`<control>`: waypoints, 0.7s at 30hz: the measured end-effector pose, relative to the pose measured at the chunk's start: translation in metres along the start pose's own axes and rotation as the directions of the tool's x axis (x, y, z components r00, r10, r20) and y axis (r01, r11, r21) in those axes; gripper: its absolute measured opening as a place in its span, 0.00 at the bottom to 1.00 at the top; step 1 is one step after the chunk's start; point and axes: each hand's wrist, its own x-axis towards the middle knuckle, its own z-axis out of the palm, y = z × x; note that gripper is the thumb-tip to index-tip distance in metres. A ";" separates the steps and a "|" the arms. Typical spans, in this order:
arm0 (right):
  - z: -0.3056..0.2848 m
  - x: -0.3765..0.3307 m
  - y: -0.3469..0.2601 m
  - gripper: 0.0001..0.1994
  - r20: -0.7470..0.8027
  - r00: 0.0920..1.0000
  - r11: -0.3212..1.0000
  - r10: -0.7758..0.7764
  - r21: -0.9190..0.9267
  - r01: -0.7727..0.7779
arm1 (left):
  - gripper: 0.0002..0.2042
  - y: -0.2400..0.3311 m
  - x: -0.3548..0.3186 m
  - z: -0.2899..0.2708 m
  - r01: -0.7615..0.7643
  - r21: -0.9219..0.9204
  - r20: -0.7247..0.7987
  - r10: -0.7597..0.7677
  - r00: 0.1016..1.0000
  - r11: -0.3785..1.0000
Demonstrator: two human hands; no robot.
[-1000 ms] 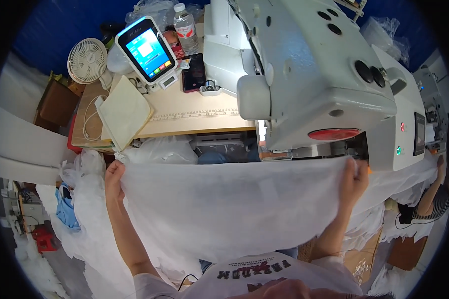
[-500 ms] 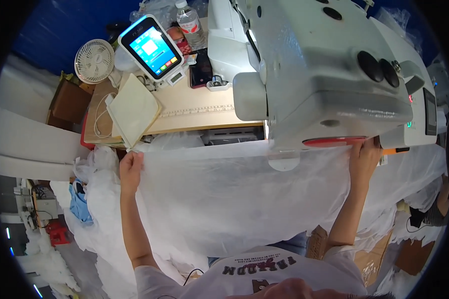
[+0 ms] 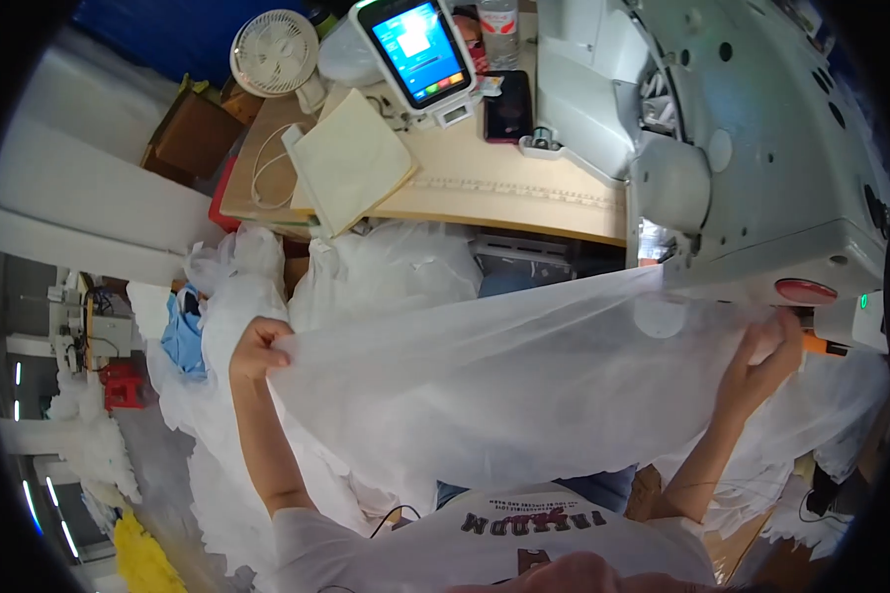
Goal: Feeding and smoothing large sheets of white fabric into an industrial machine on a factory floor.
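A wide sheet of sheer white fabric (image 3: 485, 385) stretches between my hands in front of the sewing machine (image 3: 781, 168). At its left end, my left hand (image 3: 259, 348) is closed with the edge pinched between thumb and fingers. My right hand (image 3: 764, 356) is closed on the right part of the fabric, just under the machine head beside a red oval; some fingertips are hard to make out. From the left hand the upper edge slopes up to the machine. A rounded pale plate (image 3: 661, 316) shows through the fabric there.
Behind the fabric, the wooden table (image 3: 524, 208) carries a lit control screen (image 3: 415, 49), a phone (image 3: 507, 106), a bottle (image 3: 499, 35), a paper pad (image 3: 354, 158) and a small fan (image 3: 275, 53). White fabric heaps (image 3: 386, 272) lie left of and below the table.
The view has shifted left, so table and machine appear farther right. My left hand has drawn back from the table corner, still pinching the fabric, whose left edge now slants down.
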 end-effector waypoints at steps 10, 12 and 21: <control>-0.001 -0.015 -0.040 0.19 0.587 0.807 0.902 0.066 0.311 -0.300 | 0.07 0.030 -0.005 -0.007 0.151 0.584 -0.384 0.107 0.917 0.797; -0.005 -0.008 -0.051 0.20 0.640 0.768 0.919 0.022 0.289 -0.267 | 0.07 0.037 -0.002 -0.015 0.062 0.637 -0.416 0.275 0.867 0.769; -0.020 -0.012 -0.017 0.20 0.737 0.666 0.899 0.116 0.208 -0.387 | 0.04 0.036 0.077 0.009 -0.154 0.405 -0.120 0.219 0.968 0.901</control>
